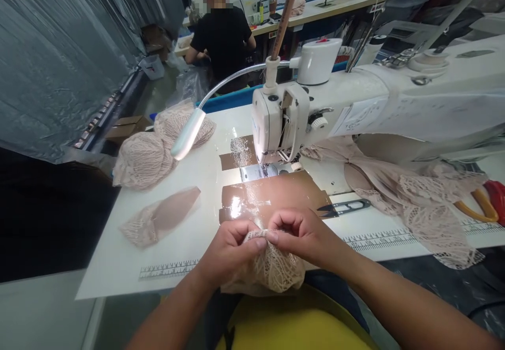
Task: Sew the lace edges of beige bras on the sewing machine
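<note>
Lace piece [281, 270], pinched edge partly covered, underside hidden

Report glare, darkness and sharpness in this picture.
Head view: white glare spots the front brown sheet; head view: near-black below the curtain at left; head view: the lace between left hand and right hand shows its openwork legibly.

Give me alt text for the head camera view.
A person's left hand and right hand pinch beige lace fabric at the near edge of a white sewing table. Beyond is a sewing machine, with thread snips in front and rounded lace pieces to the left. Another person is behind.
</note>
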Tool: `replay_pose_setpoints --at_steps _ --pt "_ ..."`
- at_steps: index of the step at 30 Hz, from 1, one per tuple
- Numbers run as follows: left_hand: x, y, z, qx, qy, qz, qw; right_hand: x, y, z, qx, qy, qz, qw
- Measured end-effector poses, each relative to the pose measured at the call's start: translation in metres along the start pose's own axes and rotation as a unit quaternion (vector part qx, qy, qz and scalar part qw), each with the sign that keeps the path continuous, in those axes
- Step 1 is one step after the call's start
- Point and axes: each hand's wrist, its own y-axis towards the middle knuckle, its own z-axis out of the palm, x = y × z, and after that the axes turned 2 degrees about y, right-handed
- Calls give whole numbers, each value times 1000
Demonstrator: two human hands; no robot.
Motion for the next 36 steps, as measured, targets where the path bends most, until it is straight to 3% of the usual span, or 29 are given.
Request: replay_pose_setpoints --at_steps 3,6,8,10,11,13,15,17,19,22,25,29,31,36 --pt "-2 5 -7 -46 -105 -50 992 -4 8 -8 14 25 14 999" --pt "-23 -2 -32 -168 -88 -25 982 -10 7 -27 -13 12 27 999" --pt "-44 -9 -52 -275 5 41 960 -12 4 -43 -56 -20 35 998" --pt "-62 -9 -63 -370 167 113 907 -11 0 -57 -89 -55 38 994" --pt "-67 -5 -65 -389 261 148 871 -9 0 -62 -99 -75 35 992" --pt "-67 15 -58 -355 429 216 802 -3 4 -68 -107 -124 20 986" --pt "-56 46 -42 -255 518 267 772 5 14 -69 -92 -189 7 978" --pt "-37 76 -22 -182 551 235 780 9 25 -68 -67 -258 -8 964" --pt "-19 96 -3 -161 551 226 787 8 36 -64 -57 -326 -32 943" --pt "-9 100 12 -137 560 218 788 -7 45 -57 -50 -411 -67 908" --pt "-19 86 8 -91 588 187 781 -28 48 -49 -26 -494 -86 865" --pt "-32 77 -16 0 537 163 828 -43 48 -42 -31 -583 -131 801" --pt "-29 80 -26 4 521 187 833 -44 47 -41 -48 -600 -143 786" --pt "-15 98 -30 -25 536 247 807 -37 52 -41 -75 -618 -108 775"
